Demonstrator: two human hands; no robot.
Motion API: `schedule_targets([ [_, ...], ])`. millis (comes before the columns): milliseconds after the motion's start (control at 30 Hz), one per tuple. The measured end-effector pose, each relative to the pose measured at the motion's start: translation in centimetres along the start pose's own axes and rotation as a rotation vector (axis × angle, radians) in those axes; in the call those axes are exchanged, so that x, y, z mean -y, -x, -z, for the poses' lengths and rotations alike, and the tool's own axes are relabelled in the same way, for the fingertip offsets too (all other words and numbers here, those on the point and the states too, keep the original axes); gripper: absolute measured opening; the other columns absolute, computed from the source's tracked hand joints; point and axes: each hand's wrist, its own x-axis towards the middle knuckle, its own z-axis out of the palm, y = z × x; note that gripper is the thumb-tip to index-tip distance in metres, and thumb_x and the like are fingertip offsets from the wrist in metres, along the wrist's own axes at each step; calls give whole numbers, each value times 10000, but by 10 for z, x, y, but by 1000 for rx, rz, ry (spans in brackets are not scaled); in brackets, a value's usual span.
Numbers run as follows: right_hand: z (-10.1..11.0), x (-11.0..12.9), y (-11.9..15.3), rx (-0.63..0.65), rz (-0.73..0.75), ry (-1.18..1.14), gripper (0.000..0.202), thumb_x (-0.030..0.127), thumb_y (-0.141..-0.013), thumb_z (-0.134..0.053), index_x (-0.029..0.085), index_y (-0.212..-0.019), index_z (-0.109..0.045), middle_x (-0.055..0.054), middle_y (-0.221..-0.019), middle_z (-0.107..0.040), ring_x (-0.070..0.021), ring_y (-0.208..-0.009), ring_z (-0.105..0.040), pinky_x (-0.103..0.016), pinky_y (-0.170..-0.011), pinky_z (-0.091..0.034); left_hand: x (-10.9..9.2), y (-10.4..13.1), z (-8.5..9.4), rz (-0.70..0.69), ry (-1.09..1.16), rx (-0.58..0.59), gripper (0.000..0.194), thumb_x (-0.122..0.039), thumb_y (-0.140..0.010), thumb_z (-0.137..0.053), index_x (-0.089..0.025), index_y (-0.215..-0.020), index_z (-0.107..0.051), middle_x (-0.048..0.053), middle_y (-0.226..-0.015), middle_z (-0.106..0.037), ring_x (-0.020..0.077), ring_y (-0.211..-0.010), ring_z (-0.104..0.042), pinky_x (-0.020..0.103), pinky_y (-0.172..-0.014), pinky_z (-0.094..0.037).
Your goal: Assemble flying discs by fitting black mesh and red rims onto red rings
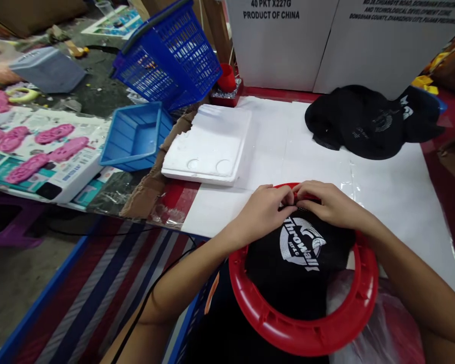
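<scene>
A red plastic ring (pixel 303 338) lies tilted in front of me, its far edge over the white work surface. Across the ring's opening is a black cloth (pixel 265 263) with a white printed logo. At the far side of the ring, my left hand (pixel 263 212) is closed, thumb and fingers pinching the cloth's upper edge. Close beside it my right hand (pixel 324 202) pinches the same edge, and the fingertips of both hands nearly touch. Exactly how the edge meets the ring is hidden by my fingers. Clear plastic film (pixel 379 323) shows below the ring at right.
A pile of black printed cloth pieces (pixel 367 121) lies at back right. White foam (pixel 208 146), a light blue bin (pixel 136 136) and a dark blue basket (pixel 170 55) stand left. Pink pieces (pixel 53 134) lie farther left. A large white carton (pixel 280 45) borders the back.
</scene>
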Motion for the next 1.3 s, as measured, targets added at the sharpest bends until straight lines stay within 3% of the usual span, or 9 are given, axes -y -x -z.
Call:
schedule_targets([
  [133,-4,-2,5,-164,39,-43,58,191,-998,-672,227,-970,-707,-44,-1080,-755,-202,-971,-698,-374,-865,-553,1,-7,2,98,198,-50,176,-210,-913,-779,-215,-921,-603,-15,-881,-725,175,-801,-676,321,-729,-490],
  [233,-6,-4,6,-226,5,-23,45,198,-975,-702,226,-940,-702,-17,-946,-742,-180,-858,-681,-346,-792,-536,1,-10,2,99,252,-64,170,-235,-908,-793,-212,-968,-636,4,-932,-743,187,-867,-696,333,-778,-520],
  [367,-3,-2,4,-223,-148,-160,126,261,-922,-760,242,-1036,-710,-17,-1008,-782,-208,-915,-733,-377,-845,-585,7,-12,-2,55,345,-67,61,-234,-985,-704,-205,-1037,-717,34,-1012,-786,201,-962,-732,359,-875,-560],
  [633,1,2,-5,-219,-318,-207,126,249,-901,-721,240,-1026,-728,-10,-968,-792,-205,-889,-743,-382,-834,-574,16,-13,-6,26,236,-102,58,-218,-979,-718,-206,-941,-760,14,-934,-784,181,-873,-710,340,-810,-524],
  [1000,-2,-2,-10,-265,-337,-154,62,270,-904,-703,230,-938,-734,-17,-936,-789,-195,-831,-719,-356,-763,-550,12,-14,-10,-21,107,-172,99,-202,-1012,-656,-196,-941,-725,19,-896,-756,164,-814,-666,332,-778,-515],
  [1300,-8,-1,-10,-289,-319,-88,95,190,-888,-645,231,-934,-717,-3,-928,-780,-183,-814,-718,-346,-756,-527,13,-19,-7,0,77,-135,86,-189,-981,-703,-195,-897,-718,6,-857,-722,162,-801,-651,332,-765,-503],
])
